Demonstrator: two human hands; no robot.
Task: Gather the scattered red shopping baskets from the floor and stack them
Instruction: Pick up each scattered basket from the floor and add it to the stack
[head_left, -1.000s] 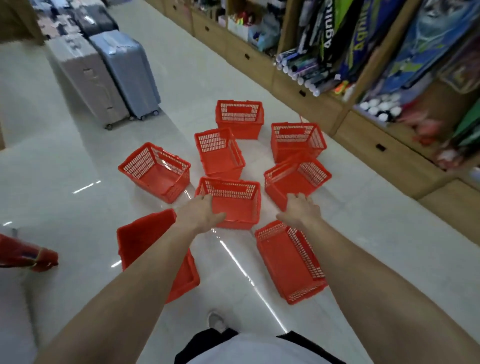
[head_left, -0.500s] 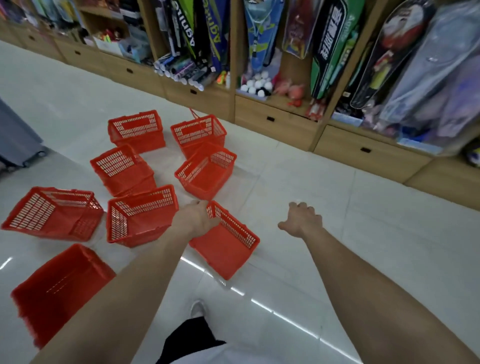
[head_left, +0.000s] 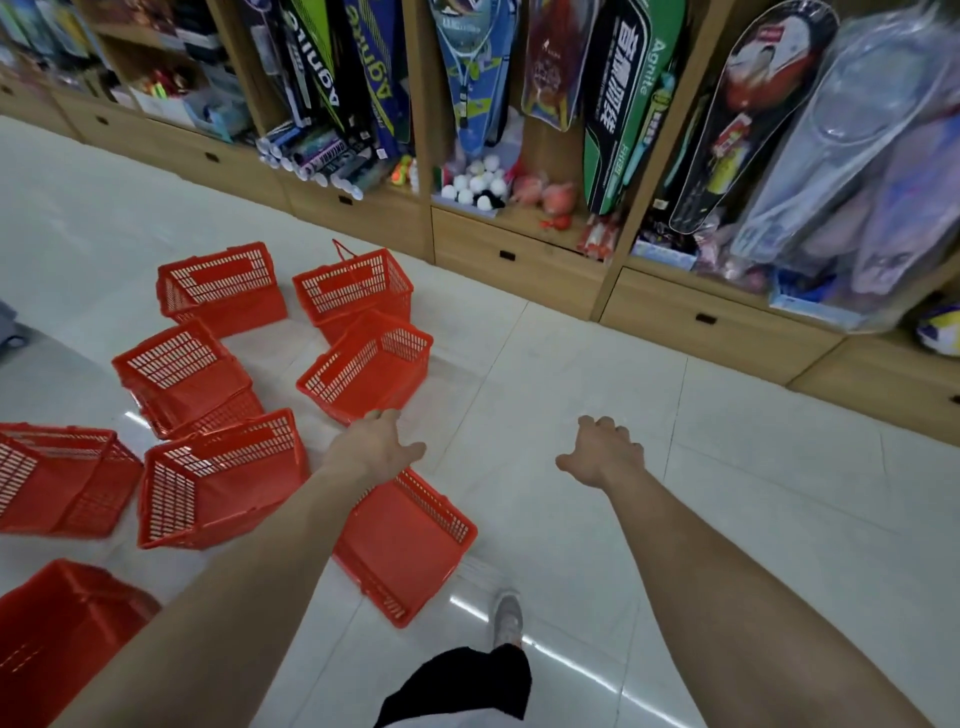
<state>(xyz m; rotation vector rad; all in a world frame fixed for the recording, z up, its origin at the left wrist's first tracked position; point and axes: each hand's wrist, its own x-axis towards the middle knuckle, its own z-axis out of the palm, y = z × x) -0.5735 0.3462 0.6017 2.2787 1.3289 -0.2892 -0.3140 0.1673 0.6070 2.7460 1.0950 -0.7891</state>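
Note:
Several red shopping baskets lie scattered on the pale tiled floor at the left. The nearest basket (head_left: 410, 545) sits just below my left hand (head_left: 376, 449), which hovers above it with fingers spread and holds nothing. Another basket (head_left: 218, 480) stands left of that hand, and one more (head_left: 366, 364) lies just beyond it. Two baskets (head_left: 223, 288) (head_left: 356, 291) stand farther back, and others reach the left edge. My right hand (head_left: 602, 452) hangs over bare floor to the right, fingers loosely curled, empty.
Wooden shelving with drawers (head_left: 514, 260) runs along the far side, hung with racket bags (head_left: 618, 104), balls and toys. A basket (head_left: 57, 629) sits at the bottom left corner. My foot (head_left: 506, 618) steps on the floor below. Open tiles (head_left: 727, 493) stretch to the right.
The view has swung right, so the baskets have slid to the left of the frame. Both hands stay stretched forward and empty; the right hand now hangs over bare floor.

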